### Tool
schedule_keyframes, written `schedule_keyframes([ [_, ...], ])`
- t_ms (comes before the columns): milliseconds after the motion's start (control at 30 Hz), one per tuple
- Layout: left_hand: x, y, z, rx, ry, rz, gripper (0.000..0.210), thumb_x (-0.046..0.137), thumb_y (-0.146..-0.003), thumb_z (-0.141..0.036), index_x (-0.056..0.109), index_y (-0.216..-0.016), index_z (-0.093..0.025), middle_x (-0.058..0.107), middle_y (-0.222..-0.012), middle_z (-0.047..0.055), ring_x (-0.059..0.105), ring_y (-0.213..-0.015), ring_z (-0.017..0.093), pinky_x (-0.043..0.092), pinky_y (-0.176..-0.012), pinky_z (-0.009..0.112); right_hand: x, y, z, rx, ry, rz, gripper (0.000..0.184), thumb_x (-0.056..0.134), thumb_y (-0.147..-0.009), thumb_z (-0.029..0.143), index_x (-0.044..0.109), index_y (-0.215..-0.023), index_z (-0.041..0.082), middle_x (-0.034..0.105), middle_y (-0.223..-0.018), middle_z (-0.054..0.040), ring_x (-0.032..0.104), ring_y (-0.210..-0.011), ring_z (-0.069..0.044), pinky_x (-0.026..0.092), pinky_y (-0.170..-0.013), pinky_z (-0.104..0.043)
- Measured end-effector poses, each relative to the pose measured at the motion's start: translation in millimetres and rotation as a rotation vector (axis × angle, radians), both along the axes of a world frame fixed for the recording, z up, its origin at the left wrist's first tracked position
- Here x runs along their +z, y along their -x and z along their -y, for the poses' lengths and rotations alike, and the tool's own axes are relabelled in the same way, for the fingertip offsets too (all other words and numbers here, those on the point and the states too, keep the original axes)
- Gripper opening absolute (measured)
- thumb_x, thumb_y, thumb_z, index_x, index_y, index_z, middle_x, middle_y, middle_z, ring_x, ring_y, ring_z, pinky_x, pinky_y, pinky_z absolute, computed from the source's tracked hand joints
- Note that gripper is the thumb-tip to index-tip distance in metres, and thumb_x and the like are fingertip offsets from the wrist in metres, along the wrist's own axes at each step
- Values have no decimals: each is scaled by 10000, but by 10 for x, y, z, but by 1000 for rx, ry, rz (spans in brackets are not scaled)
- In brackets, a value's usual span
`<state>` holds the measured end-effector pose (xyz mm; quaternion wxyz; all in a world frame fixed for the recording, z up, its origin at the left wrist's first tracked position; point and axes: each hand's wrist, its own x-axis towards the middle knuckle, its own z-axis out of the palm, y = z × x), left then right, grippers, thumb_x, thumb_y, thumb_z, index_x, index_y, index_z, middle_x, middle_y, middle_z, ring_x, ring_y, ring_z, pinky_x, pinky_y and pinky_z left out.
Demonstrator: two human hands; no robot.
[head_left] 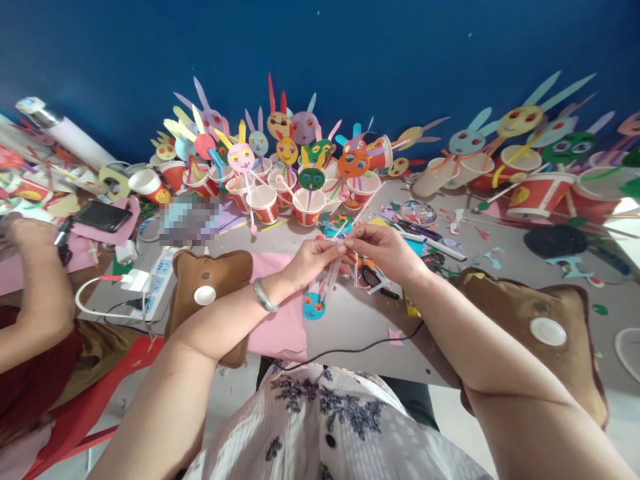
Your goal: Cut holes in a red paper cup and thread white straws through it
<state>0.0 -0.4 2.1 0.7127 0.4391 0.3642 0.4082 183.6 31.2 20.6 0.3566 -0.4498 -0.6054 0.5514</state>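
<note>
My left hand [316, 259] and my right hand [384, 250] meet above the grey table, fingertips pinched together on a thin white strip [341, 232]. Pale strips also hang below the fingers, and whether they join the held one I cannot tell. Just below my hands lies a round blue paper face [315, 307] with orange eyes, its ears partly behind the strips. An orange and blue-green paper piece [336, 225] is behind my fingertips. Scissors [379, 283] with dark handles rest under my right hand.
Rabbit-faced paper figures in red and white cups [263, 203] line the blue wall. Brown cushions [210, 320] flank me at the table. A black cable [350, 349] crosses the front edge. At left are a power strip [159, 283] and another person's arm [37, 293].
</note>
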Motion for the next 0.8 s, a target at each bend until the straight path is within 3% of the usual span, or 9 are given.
schedule_keyframes([
  [200, 82, -16, 7, 65, -39, 16, 522, 806, -708, -613, 744, -883, -125, 772, -801, 75, 733, -653, 173, 592, -680, 293, 15, 9, 8, -11, 14, 1, 425, 831, -707, 565, 731, -882, 191, 749, -814, -27, 674, -736, -167, 533, -700, -293],
  [300, 116, -19, 3, 214, -127, 10, 448, 779, -752, -589, 744, -855, -154, 769, -820, 47, 730, -738, 173, 587, -732, 298, 21, 34, 33, -7, 53, -32, 485, 834, -698, 581, 694, -962, 199, 769, -900, -59, 716, -820, -207, 567, -748, -337],
  [400, 139, -11, 5, 351, -213, -37, 387, 747, -803, -552, 756, -856, -169, 778, -858, 47, 729, -855, 187, 578, -823, 311, 37, 72, 86, 104, 66, 16, 515, 852, -654, 590, 705, -933, 183, 770, -929, -74, 704, -808, -206, 564, -739, -341],
  [500, 149, -5, 17, 383, -240, -62, 377, 718, -835, -544, 759, -881, -172, 782, -850, 60, 733, -877, 197, 568, -863, 329, 53, 111, 154, 208, 32, 168, 474, 799, -710, 589, 738, -902, 160, 714, -773, -24, 570, -594, -122, 462, -549, -269],
  [600, 143, 0, 24, 377, -264, -65, 371, 685, -865, -539, 751, -890, -174, 782, -853, 58, 727, -854, 183, 554, -873, 325, 46, 145, 208, 301, 21, 251, 433, 703, -810, 584, 721, -780, 152, 526, -557, 38, 392, -480, -74, 302, -445, -239],
  [667, 139, 1, 23, 371, -283, -75, 356, 664, -884, -523, 747, -882, -177, 781, -856, 49, 721, -850, 167, 540, -890, 315, 18, 165, 225, 351, 3, 253, 443, 661, -848, 581, 700, -730, 156, 467, -523, 49, 373, -484, -74, 276, -448, -234],
  [800, 156, -6, 23, 365, -261, -82, 349, 662, -880, -511, 746, -876, -172, 770, -800, 46, 714, -810, 156, 541, -866, 305, -66, 192, 221, 354, -9, 240, 476, 616, -881, 597, 671, -701, 159, 509, -521, 35, 412, -490, -81, 305, -469, -234],
])
